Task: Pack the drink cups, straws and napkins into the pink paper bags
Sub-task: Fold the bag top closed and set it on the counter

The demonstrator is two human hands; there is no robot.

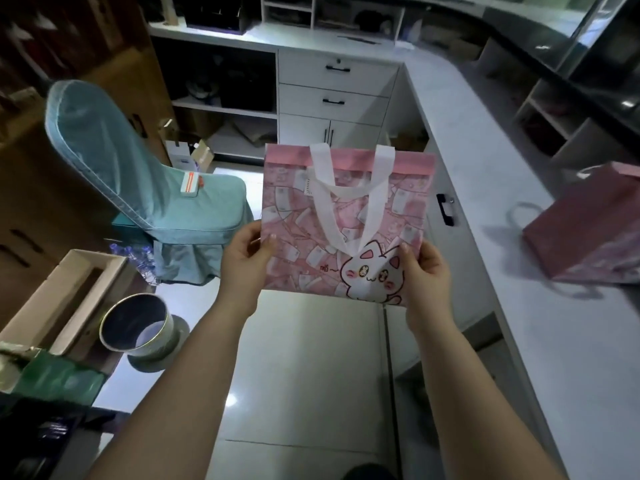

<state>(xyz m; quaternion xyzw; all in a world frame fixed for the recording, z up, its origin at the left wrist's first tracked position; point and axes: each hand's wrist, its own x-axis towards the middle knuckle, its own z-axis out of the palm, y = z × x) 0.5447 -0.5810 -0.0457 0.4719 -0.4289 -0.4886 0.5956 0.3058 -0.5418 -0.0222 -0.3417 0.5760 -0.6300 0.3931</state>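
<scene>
Both hands hold one flat pink paper bag with white ribbon handles [294,209] in the air above the floor. Left hand [247,252] pinches its lower left edge, right hand [427,268] its lower right corner. Bag looks unopened, printed face toward the camera, mouth edge away from the person, handles folded down over the front. Second dusky-pink paper bag [588,233] lies on the pale grey table [485,140] to the right, nearer the right hand. Print: white cartoon cat, small character beside it, unreadable. No brand visible. Cups, straws, napkins not in view.
</scene>
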